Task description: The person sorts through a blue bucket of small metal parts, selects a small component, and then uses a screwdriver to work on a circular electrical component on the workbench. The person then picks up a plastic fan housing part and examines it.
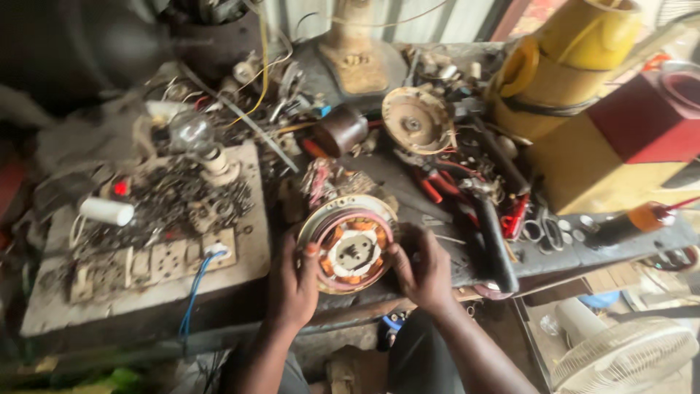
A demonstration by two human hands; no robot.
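A round motor stator (351, 245) with copper-orange windings and a pale metal rim rests tilted at the front edge of a cluttered workbench (240, 284). My left hand (293, 281) grips its left rim, thumb on the face. On the opposite side, my right hand (423, 270) holds the right rim with curled fingers. Both forearms reach up from the bottom of the view.
A board (251, 241) with sockets, a bulb (191, 133) and loose screws lies to the left. Red-handled pliers (430, 186), a round motor cover (415, 120) and wires crowd the back. Yellow containers (576, 51) stand right. A white fan (623, 357) sits low right.
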